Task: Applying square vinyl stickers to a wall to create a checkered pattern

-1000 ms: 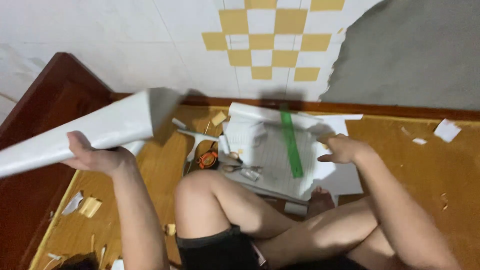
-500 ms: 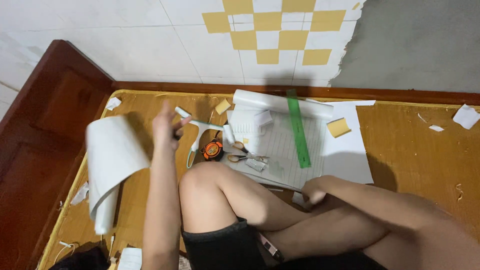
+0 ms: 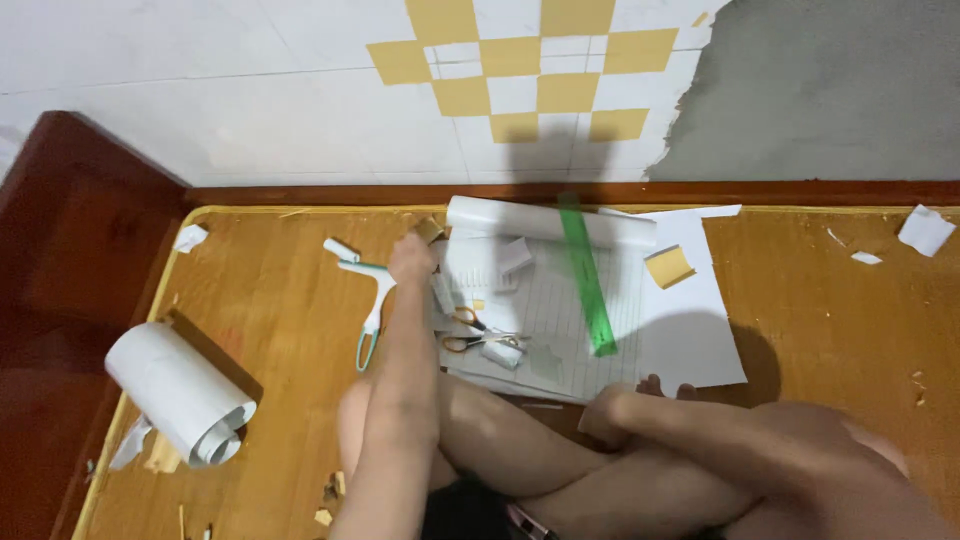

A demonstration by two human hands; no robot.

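Head view, looking down at a seated person on a wooden floor [image 3: 280,300] against a tiled wall.

Left hand [image 3: 412,258]: arm stretched forward, hand near the far edge of the floor, its fingertips at a small tan paper scrap [image 3: 430,230] just beside the end of a white paper roll [image 3: 550,222]. Fingers look loosely curled; whether they pinch the scrap cannot be told from this angle.

Right hand [image 3: 605,415]: resting low by the crossed legs, at the near edge of a white sheet [image 3: 690,340]. Fingers appear folded under; nothing visibly held, though the palm side is hidden.

Around them: a green ruler [image 3: 585,275] lies lengthwise across the gridded sheet; orange-handled scissors [image 3: 475,335] lie on the same sheet near the left forearm; a white-and-teal scraper tool [image 3: 368,300] lies on the floor left of the arm; a second, larger paper roll [image 3: 180,392] lies well apart at the left.

Handling judgement: the scrap looks very light, thin and limp, likely to flutter or curl. A fingertip pinch at one edge or corner should suffice; pressing flat would make it hard to lift off the floor.
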